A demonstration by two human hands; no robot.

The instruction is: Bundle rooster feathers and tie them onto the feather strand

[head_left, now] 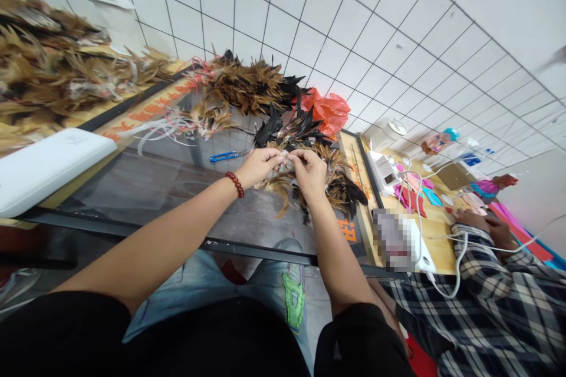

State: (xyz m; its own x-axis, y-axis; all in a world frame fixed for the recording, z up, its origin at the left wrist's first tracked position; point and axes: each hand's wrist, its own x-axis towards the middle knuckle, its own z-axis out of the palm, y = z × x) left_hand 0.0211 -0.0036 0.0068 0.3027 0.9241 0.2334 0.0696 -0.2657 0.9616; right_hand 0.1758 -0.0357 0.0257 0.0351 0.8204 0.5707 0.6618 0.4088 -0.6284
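Over the glass tabletop my left hand (260,166) and my right hand (309,174) meet at their fingertips. Both are closed in a pinch on pale, fluffy feather ends (284,156); the fingers cover most of what they hold. Brown and black feathers (338,174) lie beside and under my right hand. Just behind the hands spreads a clump of black feathers (305,125). A blue-handled tool (224,156), probably thread snips, lies left of my left hand. A red bead bracelet (234,184) circles my left wrist.
Feather bundles (247,85) and a red plastic bag (325,111) sit along the grid wall. White ties (165,129) trail at left, near a long white box (57,165). More feathers (39,82) cover the far left. At right, cables cross a wooden table (442,253) near a person's plaid sleeve (480,259).
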